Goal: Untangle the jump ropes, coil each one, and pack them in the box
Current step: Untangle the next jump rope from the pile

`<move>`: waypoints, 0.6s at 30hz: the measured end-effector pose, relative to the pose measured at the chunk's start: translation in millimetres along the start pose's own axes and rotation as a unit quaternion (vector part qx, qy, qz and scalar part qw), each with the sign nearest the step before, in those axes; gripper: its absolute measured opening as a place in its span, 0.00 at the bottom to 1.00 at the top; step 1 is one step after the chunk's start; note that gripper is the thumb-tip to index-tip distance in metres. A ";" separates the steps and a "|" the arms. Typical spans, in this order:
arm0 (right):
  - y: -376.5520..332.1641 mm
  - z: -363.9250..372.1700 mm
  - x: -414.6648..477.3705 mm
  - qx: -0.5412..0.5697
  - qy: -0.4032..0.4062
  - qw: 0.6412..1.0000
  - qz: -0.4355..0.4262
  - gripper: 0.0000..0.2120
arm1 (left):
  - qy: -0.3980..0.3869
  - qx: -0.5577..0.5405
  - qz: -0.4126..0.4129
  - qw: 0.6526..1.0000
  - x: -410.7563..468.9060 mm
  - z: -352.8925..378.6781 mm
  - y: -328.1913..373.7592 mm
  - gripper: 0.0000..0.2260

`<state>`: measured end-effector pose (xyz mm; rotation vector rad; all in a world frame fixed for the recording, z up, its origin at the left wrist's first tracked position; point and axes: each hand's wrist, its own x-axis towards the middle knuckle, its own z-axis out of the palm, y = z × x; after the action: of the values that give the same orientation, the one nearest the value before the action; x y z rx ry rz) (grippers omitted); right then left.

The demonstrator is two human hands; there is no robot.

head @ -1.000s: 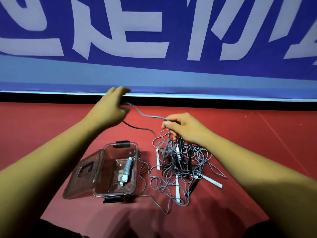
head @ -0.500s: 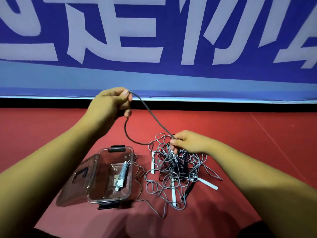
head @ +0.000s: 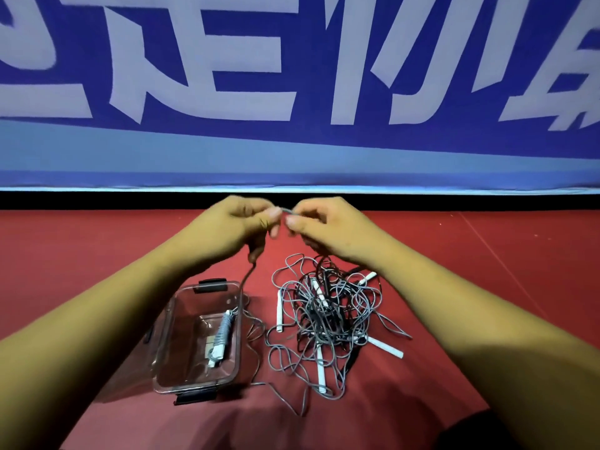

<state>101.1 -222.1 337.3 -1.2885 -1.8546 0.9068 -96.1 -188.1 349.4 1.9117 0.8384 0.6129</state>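
Note:
A tangled heap of grey jump ropes (head: 328, 316) with white handles lies on the red floor, right of a clear plastic box (head: 238, 349). One coiled rope (head: 223, 332) lies inside the box. My left hand (head: 238, 224) and my right hand (head: 321, 224) are raised above the heap, fingertips almost meeting, and both pinch the same short stretch of grey rope (head: 285, 210). From my left hand a strand hangs down toward the box. Another strand runs from under my right hand into the heap.
The box's lid (head: 130, 378) lies open to its left, with black latches at the near and far ends. A blue banner (head: 292, 92) with large white characters stands along the far edge of the red floor (head: 487, 271).
My right hand has risen from the heap up to my left hand. Both now pinch the rope close together, and the loop between them has closed up.

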 end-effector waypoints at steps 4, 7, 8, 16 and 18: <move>61.8 -11.2 -10.6 -0.143 -0.112 0.973 0.142 0.13 | 0.130 -0.210 0.020 0.969 3.3 -11.9 -0.3 0.16; 86.0 -14.3 -20.1 -0.156 -0.134 0.964 0.169 0.11 | 0.178 -0.257 -0.012 0.950 2.6 -18.9 -5.0 0.16; 84.3 -13.0 -18.8 -0.127 -0.108 0.973 0.157 0.11 | 0.199 -0.237 -0.051 0.950 2.8 -23.0 -7.8 0.16; -8.7 5.0 -1.8 0.071 -0.006 0.997 -0.013 0.12 | 0.089 0.114 -0.014 0.989 -4.7 -27.0 -11.7 0.29; -14.9 6.1 -1.2 0.051 0.005 0.998 -0.028 0.13 | -0.024 0.056 0.028 0.998 -4.6 -14.6 1.9 0.18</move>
<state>89.3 -228.1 346.6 -1.1719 -1.8031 0.9504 -108.8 -184.2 357.2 2.0480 0.8058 0.5613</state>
